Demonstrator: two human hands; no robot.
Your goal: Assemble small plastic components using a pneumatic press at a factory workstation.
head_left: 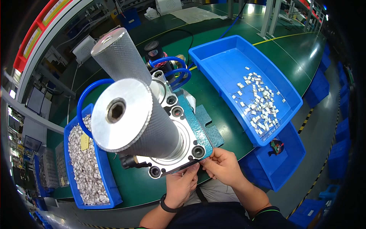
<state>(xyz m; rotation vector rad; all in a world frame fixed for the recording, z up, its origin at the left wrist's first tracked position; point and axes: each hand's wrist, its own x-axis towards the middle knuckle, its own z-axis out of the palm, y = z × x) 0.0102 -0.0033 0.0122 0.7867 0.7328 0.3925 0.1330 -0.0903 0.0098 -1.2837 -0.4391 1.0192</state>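
Silver, knurled metal covers the front cylinder (162, 128), which leans toward the viewer over a machine (167, 160) on the green tabletop (139, 187); a similar rear cylinder (124, 57) stands behind it. Both the person's hands are at the machine's near edge, just below its bolted plate. The left hand (181, 187), with a dark band (167, 205) at its wrist, is turned upward with the thumb raised toward the underside of that edge. The right hand (225, 168) comes in from the other side, thumb and forefinger drawn close together beside the corner of the teal base (196, 122). Their fingertips are near each other, partly hidden by the machine, so whether either hand is clamped on something cannot be told. Blue hoses (81, 101) loop around the machine. To the left, a long blue tray (115, 195) is heaped with small pale parts (87, 171), and a yellow note (84, 141) lies on them. On the right, a larger blue tray (215, 61) carries a looser scatter of small white parts (263, 110) with thin leads, gathered toward its near end. Below that tray sits another blue bin (286, 168).
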